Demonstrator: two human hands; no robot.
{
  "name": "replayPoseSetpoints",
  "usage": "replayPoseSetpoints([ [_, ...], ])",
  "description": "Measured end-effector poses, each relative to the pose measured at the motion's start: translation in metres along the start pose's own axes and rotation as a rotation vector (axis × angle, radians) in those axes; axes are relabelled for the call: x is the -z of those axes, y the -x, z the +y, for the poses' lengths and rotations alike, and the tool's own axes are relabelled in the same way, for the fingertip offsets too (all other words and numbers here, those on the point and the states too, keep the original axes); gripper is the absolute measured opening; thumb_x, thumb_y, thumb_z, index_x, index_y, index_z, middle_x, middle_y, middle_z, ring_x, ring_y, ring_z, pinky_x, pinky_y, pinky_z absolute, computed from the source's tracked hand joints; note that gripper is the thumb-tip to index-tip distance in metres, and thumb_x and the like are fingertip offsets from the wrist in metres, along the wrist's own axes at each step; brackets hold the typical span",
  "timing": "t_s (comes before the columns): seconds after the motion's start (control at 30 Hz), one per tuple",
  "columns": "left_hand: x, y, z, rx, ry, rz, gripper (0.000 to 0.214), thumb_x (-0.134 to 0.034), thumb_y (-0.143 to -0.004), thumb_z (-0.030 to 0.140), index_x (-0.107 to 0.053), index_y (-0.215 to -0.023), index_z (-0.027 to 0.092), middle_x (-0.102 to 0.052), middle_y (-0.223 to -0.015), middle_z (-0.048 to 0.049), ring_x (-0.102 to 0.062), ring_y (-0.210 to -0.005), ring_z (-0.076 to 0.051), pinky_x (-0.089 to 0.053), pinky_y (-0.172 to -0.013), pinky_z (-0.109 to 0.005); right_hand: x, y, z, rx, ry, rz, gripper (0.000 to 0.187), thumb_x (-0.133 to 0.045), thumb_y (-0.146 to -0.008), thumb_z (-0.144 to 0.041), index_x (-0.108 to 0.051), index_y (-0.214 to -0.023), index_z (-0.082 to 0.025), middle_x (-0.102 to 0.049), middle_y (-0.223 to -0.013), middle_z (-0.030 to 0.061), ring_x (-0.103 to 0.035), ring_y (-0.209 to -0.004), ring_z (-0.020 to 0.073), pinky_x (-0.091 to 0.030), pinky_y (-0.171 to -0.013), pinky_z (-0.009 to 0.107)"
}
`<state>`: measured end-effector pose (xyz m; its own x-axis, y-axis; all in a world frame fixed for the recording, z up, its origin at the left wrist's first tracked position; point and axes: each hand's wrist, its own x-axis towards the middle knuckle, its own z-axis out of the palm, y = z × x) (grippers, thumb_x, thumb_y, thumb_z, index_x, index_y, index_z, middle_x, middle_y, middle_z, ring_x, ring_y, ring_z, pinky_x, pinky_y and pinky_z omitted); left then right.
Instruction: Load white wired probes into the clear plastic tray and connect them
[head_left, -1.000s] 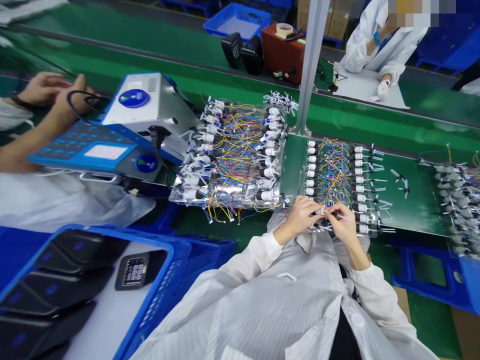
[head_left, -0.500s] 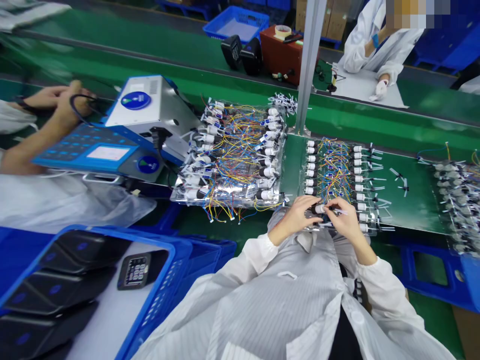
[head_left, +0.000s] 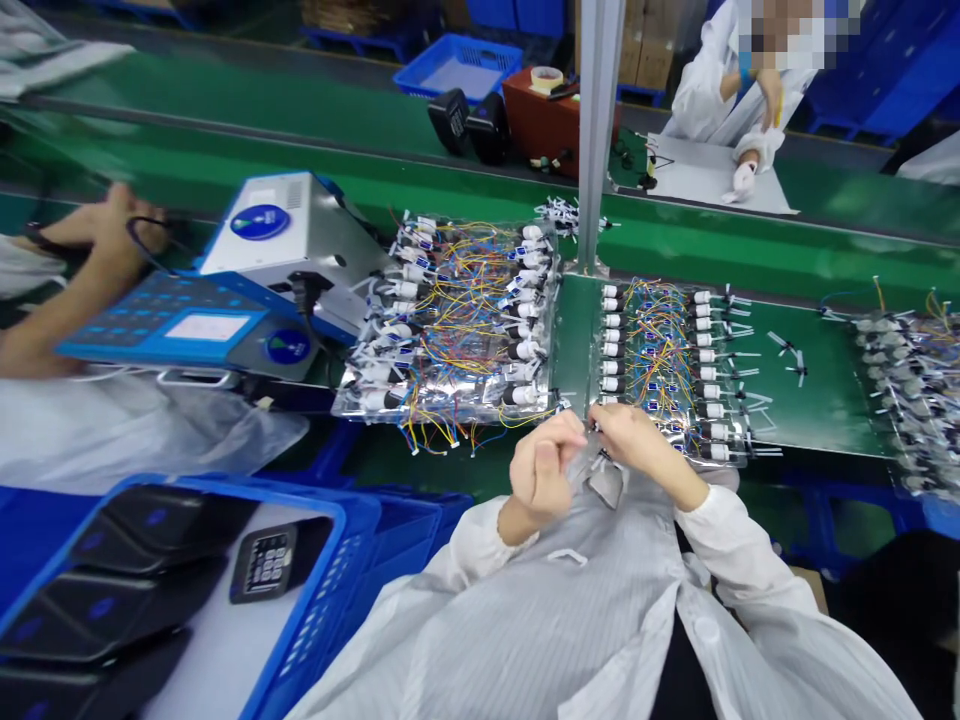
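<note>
My left hand (head_left: 544, 465) is curled into a loose fist just below the lower edge of a foil-backed sheet of wired white connectors (head_left: 675, 370), and I see nothing in it. My right hand (head_left: 637, 437) reaches across to the sheet's lower left corner with its fingertips pinched together. Whatever they touch is too small to make out. A second foil sheet with coloured wires (head_left: 450, 320) lies to the left, apart from both hands.
A green conveyor belt (head_left: 795, 400) carries the sheets past an aluminium post (head_left: 598, 100). At left, a co-worker's hand (head_left: 112, 225) is beside a blue keypad instrument (head_left: 202, 328). A blue crate (head_left: 300, 560) of black devices sits at lower left. Another co-worker stands at top right.
Both hands have drawn back from the connector row toward me. The left hand has curled up, the right has shifted left to the sheet's corner, and the thin white piece no longer shows.
</note>
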<state>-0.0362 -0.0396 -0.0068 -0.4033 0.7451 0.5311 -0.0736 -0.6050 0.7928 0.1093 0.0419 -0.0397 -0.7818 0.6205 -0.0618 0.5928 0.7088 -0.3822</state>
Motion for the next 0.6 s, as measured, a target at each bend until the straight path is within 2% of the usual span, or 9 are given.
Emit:
replayPoseSetpoints([
  [0.07, -0.004, -0.011, -0.004, 0.094, 0.007, -0.1, 0.016, -0.042, -0.11, 0.034, -0.055, -0.115, 0.026, -0.047, -0.063, 0.0055, -0.05, -0.059, -0.014, -0.046, -0.064, -0.031, -0.003, 0.0, 0.006, 0.018, -0.025, 0.0, 0.024, -0.058, -0.092, -0.006, -0.064, -0.111, -0.02, -0.073, -0.096, 0.0085, -0.07, -0.093, 0.0222, -0.049, -0.081, 0.028],
  [0.17, -0.009, -0.022, -0.013, 0.201, -0.077, -0.294, 0.014, -0.039, -0.11, 0.026, -0.049, -0.121, 0.026, -0.067, -0.093, -0.0016, -0.064, -0.079, -0.015, -0.054, -0.077, -0.033, -0.012, -0.004, 0.012, 0.05, -0.071, 0.062, 0.028, -0.057, -0.09, -0.002, -0.068, -0.111, -0.017, -0.074, -0.104, 0.0121, -0.07, -0.099, 0.0245, -0.053, -0.088, 0.032],
  [0.27, -0.011, -0.03, -0.019, 0.237, -0.296, -0.458, 0.02, -0.04, -0.109, 0.025, -0.054, -0.123, 0.022, -0.066, -0.123, -0.0107, -0.066, -0.11, -0.021, -0.053, -0.098, -0.04, -0.011, -0.002, 0.01, 0.065, -0.111, 0.098, 0.032, -0.058, -0.091, -0.005, -0.067, -0.12, -0.013, -0.071, -0.119, 0.0173, -0.069, -0.111, 0.0278, -0.054, -0.097, 0.039],
  [0.37, -0.009, -0.035, -0.026, 0.256, -0.543, -0.607, 0.024, -0.042, -0.108, 0.027, -0.06, -0.122, 0.019, -0.068, -0.123, -0.0122, -0.064, -0.117, -0.024, -0.051, -0.104, -0.042, 0.015, 0.018, 0.018, 0.102, -0.257, 0.093, 0.043, -0.071, -0.089, -0.016, -0.064, -0.132, -0.015, -0.068, -0.131, 0.017, -0.067, -0.119, 0.0282, -0.055, -0.101, 0.041],
  [0.43, -0.006, -0.035, -0.036, 0.258, -0.726, -0.704, 0.026, -0.043, -0.107, 0.028, -0.065, -0.117, 0.017, -0.072, -0.116, -0.0122, -0.065, -0.112, -0.026, -0.052, -0.1, -0.043, 0.042, 0.044, 0.04, 0.073, -0.374, 0.176, 0.039, -0.073, -0.092, -0.026, -0.067, -0.131, -0.021, -0.071, -0.128, 0.0115, -0.068, -0.118, 0.0255, -0.055, -0.102, 0.04],
  [0.5, -0.003, -0.032, -0.049, 0.235, -0.93, -0.794, 0.028, -0.045, -0.107, 0.029, -0.069, -0.112, 0.015, -0.075, -0.109, -0.0143, -0.066, -0.104, -0.029, -0.052, -0.095, -0.045, 0.068, 0.074, 0.083, -0.145, -0.413, 0.421, 0.023, -0.068, -0.097, -0.035, -0.073, -0.116, -0.022, -0.076, -0.111, 0.0079, -0.072, -0.101, 0.0222, -0.056, -0.095, 0.039],
  [0.6, -0.003, -0.027, -0.066, 0.172, -1.143, -0.883, 0.033, -0.048, -0.105, 0.031, -0.074, -0.097, 0.013, -0.076, -0.095, -0.0182, -0.068, -0.092, -0.032, -0.052, -0.087, -0.045, 0.092, 0.12, 0.172, -0.632, -0.309, 0.764, 0.032, -0.058, -0.101, -0.042, -0.073, -0.106, -0.014, -0.076, -0.094, 0.013, -0.07, -0.082, 0.021, -0.055, -0.08, 0.036],
])
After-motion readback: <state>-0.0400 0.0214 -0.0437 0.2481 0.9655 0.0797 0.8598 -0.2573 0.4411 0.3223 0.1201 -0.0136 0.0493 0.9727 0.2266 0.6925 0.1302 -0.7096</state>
